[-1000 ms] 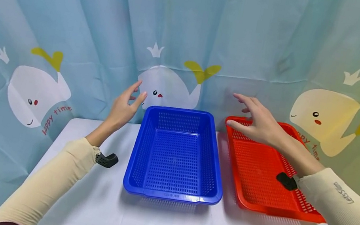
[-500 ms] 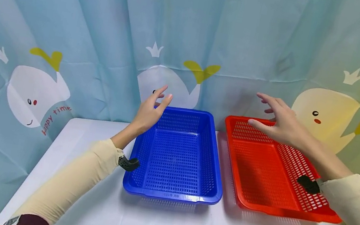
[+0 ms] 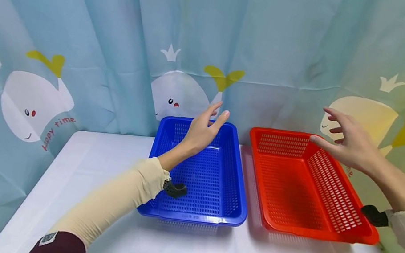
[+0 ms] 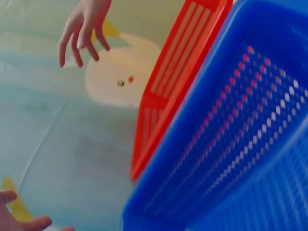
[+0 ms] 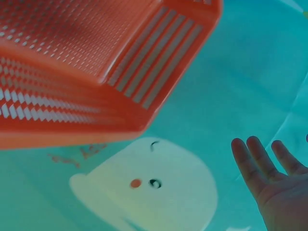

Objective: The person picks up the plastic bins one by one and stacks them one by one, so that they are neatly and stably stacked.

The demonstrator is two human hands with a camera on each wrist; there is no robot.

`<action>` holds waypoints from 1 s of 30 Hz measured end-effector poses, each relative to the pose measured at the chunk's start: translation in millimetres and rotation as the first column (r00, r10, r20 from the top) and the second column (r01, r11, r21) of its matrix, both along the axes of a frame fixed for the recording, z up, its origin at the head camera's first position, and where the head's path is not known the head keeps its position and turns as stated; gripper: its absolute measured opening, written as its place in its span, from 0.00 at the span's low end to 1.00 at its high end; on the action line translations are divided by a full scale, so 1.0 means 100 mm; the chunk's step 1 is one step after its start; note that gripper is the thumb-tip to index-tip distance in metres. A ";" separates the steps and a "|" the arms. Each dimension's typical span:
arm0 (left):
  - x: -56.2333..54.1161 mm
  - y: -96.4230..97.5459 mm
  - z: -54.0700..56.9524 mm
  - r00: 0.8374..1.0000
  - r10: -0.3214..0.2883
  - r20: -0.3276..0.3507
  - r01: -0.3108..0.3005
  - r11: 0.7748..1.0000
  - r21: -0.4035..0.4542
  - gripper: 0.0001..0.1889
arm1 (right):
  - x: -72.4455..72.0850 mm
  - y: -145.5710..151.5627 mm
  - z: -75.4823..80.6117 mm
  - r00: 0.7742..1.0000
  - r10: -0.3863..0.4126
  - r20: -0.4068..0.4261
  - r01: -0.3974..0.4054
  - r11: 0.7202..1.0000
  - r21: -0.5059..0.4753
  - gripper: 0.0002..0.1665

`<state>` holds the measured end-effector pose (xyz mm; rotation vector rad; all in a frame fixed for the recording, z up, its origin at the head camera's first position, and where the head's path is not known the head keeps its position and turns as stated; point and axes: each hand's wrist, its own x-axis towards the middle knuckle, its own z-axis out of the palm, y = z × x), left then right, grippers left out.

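Over the blue plastic basket (image 3: 198, 175) in the head view hovers my left hand (image 3: 201, 133), its fingers spread loosely and holding nothing. My right hand (image 3: 352, 141) hangs in the air above the far right corner of the red plastic basket (image 3: 290, 182), thumb and fingers apart, nothing between them. Both baskets have perforated walls, and no items show inside either one. In the left wrist view, fingertips of the left hand (image 4: 24, 221) appear at the lower left, apart from the blue basket. The right wrist view shows the right hand (image 5: 286, 187) clear of the red basket's rim.
Both baskets stand side by side on a white-covered table (image 3: 95, 180), a narrow gap between them. A light blue curtain (image 3: 283, 37) printed with whales hangs directly behind the table and along both sides. Dark wrist cameras (image 3: 175, 189) protrude below the wrists.
Both hands have moved right. The left hand went from beside the blue basket to above it; the right moved from the red basket's left side toward its right. The baskets stay in place.
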<state>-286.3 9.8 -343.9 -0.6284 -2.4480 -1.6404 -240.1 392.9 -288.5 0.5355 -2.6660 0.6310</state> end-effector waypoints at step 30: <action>0.35 1.22 -0.09 0.950 0.056 0.308 -0.110 0.981 0.161 0.35 | 0.00 0.59 -0.10 0.970 -0.169 0.174 0.165 0.986 0.038 0.48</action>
